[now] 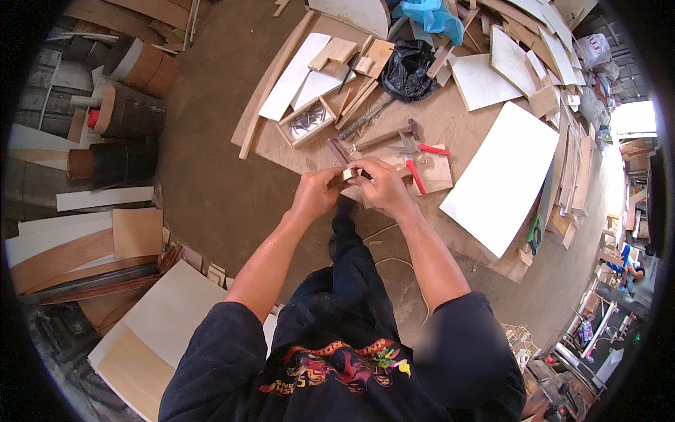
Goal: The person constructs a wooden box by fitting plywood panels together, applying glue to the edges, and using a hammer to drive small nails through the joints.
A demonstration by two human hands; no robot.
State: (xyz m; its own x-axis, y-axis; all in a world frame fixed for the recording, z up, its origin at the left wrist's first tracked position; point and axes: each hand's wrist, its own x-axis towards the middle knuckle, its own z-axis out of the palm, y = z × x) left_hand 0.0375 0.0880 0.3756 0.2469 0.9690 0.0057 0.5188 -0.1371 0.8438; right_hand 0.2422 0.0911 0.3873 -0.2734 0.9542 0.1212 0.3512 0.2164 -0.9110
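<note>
My left hand (318, 193) and my right hand (384, 186) meet in front of me with fingers closed. Between their fingertips is a small pale, rounded piece (349, 174), partly hidden; its kind is hard to make out. Just beyond the fingers, a dark reddish-brown strip (337, 150) sticks out, and I cannot tell whether it is held or lies on the board behind. A hammer (383, 138) lies on the work board past my right hand. Beside it, red-handled snips (416, 163) rest with jaws apart, partly over a square wooden piece (439, 174).
On the large board (271, 145) stand a small wooden box (307, 121) of nails, a black plastic bag (410, 70) and wood scraps. White panels (499, 179) cover its right side, near a green-handled saw (536, 235). Stacked sheets (137, 235) line the left. A cord (415, 271) crosses the floor.
</note>
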